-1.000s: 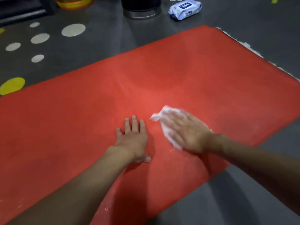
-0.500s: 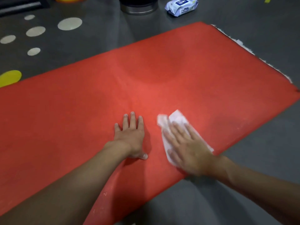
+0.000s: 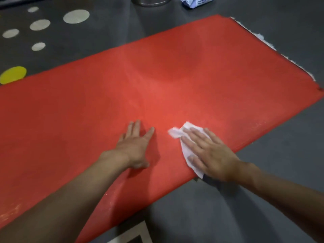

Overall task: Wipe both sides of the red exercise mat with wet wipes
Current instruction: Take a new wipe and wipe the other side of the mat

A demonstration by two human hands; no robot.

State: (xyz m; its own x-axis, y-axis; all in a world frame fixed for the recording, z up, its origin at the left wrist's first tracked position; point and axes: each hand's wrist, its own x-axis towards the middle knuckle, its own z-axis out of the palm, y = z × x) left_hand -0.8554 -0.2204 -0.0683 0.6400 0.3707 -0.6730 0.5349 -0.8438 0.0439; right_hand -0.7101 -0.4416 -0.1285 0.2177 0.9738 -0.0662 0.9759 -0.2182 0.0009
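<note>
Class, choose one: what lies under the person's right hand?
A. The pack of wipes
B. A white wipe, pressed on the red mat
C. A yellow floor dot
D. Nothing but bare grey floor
B: the right hand lies flat on a white wipe at the near edge of the mat, while the pack sits far off on the floor beyond the mat.

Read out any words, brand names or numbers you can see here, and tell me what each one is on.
On the pack of wet wipes: white lettering on a dark blue label, too blurred to read; the top edge of the picture cuts the pack off.
On the red mat, the wipe and the floor dots: no writing.
</note>
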